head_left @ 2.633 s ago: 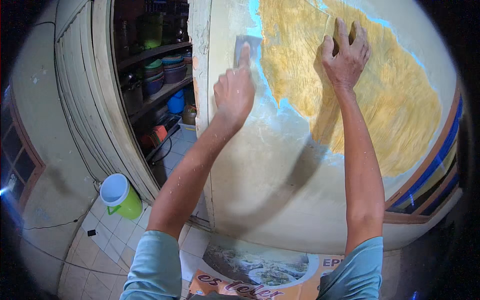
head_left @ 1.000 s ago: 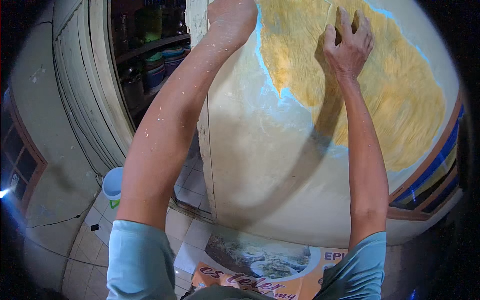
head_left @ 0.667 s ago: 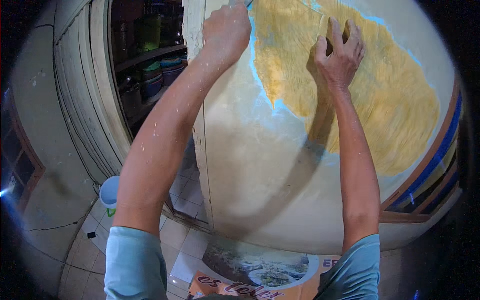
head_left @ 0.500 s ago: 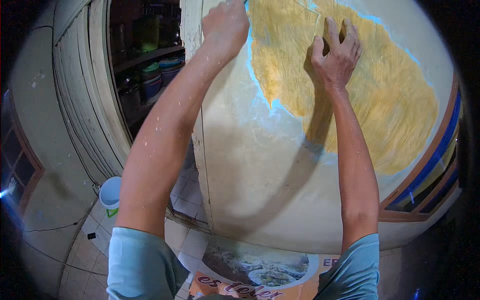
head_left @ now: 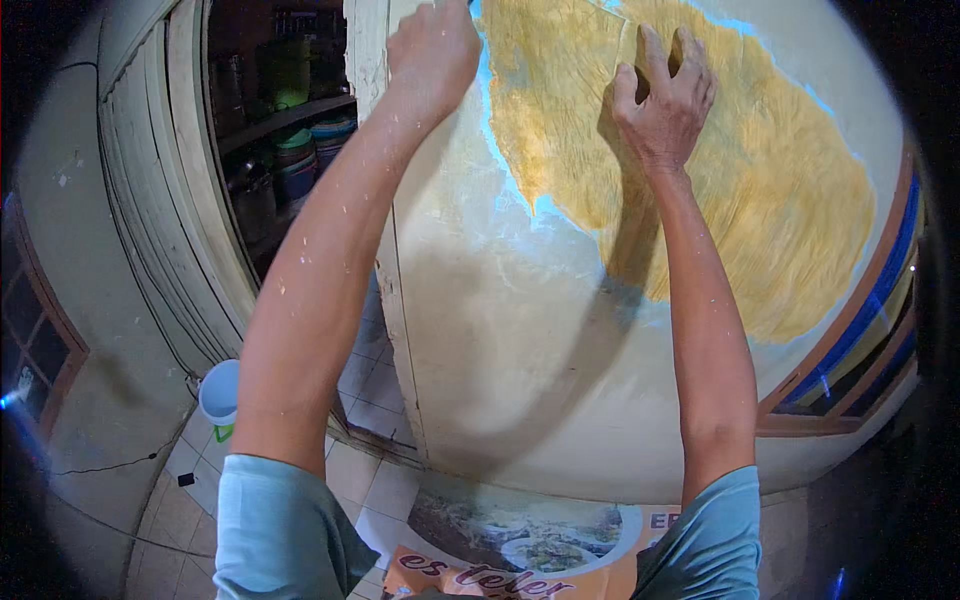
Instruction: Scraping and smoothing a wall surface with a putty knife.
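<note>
Left hand (head_left: 435, 55): sitting higher than in the earliest frame, at the upper edge, curling into a fist; what it is gripping I cannot tell.
Scraper: showing under that index finger earlier, hiding from view now.
Right hand (head_left: 665, 105): spreading partly open, fingers resting against the yellow patch (head_left: 780, 190), upper right.
Lettering (head_left: 480, 582): running in dark cursive across an orange banner (head_left: 612, 580), bottom centre.

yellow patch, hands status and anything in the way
Left hand curled beside left edge of yellow patch, grip partly out of frame. Right hand spread against it. Banner below, bucket off left; neither blocks the patch.
</note>
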The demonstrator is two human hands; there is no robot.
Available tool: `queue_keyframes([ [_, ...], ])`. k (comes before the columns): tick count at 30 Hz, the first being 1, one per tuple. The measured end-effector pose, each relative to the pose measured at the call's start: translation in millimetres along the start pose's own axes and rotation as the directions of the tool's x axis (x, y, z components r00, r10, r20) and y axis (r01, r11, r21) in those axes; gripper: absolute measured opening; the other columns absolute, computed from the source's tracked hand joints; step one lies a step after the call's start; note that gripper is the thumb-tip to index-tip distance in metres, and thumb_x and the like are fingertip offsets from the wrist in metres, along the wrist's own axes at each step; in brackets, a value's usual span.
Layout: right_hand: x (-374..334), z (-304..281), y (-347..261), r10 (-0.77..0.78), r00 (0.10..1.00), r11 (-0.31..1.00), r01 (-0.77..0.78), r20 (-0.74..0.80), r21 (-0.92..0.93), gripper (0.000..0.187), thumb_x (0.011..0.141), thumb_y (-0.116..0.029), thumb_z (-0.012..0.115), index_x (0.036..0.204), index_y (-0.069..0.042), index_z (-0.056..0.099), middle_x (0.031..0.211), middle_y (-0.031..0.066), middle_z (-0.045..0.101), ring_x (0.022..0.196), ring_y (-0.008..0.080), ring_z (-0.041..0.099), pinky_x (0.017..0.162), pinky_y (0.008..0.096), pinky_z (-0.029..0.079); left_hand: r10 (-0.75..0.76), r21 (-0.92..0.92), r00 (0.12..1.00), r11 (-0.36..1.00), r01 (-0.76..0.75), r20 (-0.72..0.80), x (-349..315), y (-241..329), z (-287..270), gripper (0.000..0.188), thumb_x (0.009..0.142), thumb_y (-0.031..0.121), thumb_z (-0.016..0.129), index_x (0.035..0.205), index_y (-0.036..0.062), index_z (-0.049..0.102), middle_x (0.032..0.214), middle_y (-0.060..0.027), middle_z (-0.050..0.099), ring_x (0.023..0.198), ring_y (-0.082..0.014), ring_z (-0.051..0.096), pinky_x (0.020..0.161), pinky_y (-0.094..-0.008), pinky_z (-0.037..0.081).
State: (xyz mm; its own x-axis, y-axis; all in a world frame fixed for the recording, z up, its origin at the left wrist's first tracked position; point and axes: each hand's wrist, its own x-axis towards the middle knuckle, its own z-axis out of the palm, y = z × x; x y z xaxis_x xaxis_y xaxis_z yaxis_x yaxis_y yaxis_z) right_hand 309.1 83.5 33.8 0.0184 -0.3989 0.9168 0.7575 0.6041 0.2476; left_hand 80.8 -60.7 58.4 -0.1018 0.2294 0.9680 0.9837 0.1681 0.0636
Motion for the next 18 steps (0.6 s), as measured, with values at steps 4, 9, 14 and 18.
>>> queue_keyframes([
  [4, -3.2, -2.0, 6.4, -0.01, 1.0, 0.999, 0.01, 0.013, -0.033, 0.053, 0.09, -0.033, 0.068, 0.142, -0.024, 0.063, 0.149, 0.0176, 0.05, 0.142, 0.0394, 0.044, 0.118, 0.0553, 0.031, -0.07, 0.04, 0.989, 0.997, 0.065, 0.127, -53.9, 11.9, 10.6, 0.057, 0.094, 0.009, 0.054, 0.151, 0.0083, 0.048, 0.095, -0.0254, 0.072, 0.09, -0.0441, 0.073, 0.075, -0.0563, 0.058],
  [9, -2.7, -4.7, 1.9, 0.027, 0.999, 0.998, -0.025, 0.034, -0.06, 0.053, 0.09, -0.033, 0.068, 0.142, -0.024, 0.063, 0.15, 0.0178, 0.049, 0.141, 0.0396, 0.044, 0.118, 0.0556, 0.031, -0.031, 0.033, 0.992, 0.999, 0.027, 0.122, -36.8, -0.2, 2.7, 0.058, 0.094, 0.009, 0.055, 0.152, 0.0102, 0.047, 0.096, -0.0269, 0.072, 0.09, -0.0456, 0.073, 0.075, -0.0571, 0.058],
  [14, -3.8, -0.3, -2.0, 0.039, 0.999, 0.999, -0.038, 0.028, -0.03, 0.054, 0.09, -0.032, 0.068, 0.143, -0.024, 0.062, 0.151, 0.0178, 0.049, 0.142, 0.0392, 0.044, 0.118, 0.0556, 0.031, -0.004, 0.044, 0.999, 0.999, 0.003, 0.037, 38.6, -4.7, -6.2, 0.017, 0.095, 0.008, 0.055, 0.104, -0.0007, 0.066, 0.1, -0.0241, 0.068, 0.098, -0.043, 0.067, 0.082, -0.0549, 0.056],
  [18, -1.2, 4.6, 4.8, 0.02, 1.0, 0.999, -0.021, -0.006, -0.028, 0.053, 0.087, -0.034, 0.068, 0.139, -0.022, 0.064, 0.147, 0.0194, 0.051, 0.141, 0.0415, 0.045, 0.118, 0.0613, 0.031, 0.046, -0.026, 0.998, 0.999, -0.045, 0.039, 10.6, -8.6, -3.0, 0.02, 0.095, 0.009, 0.054, 0.111, 0.001, 0.064, 0.1, -0.0238, 0.069, 0.097, -0.043, 0.067, 0.082, -0.0552, 0.055],
])
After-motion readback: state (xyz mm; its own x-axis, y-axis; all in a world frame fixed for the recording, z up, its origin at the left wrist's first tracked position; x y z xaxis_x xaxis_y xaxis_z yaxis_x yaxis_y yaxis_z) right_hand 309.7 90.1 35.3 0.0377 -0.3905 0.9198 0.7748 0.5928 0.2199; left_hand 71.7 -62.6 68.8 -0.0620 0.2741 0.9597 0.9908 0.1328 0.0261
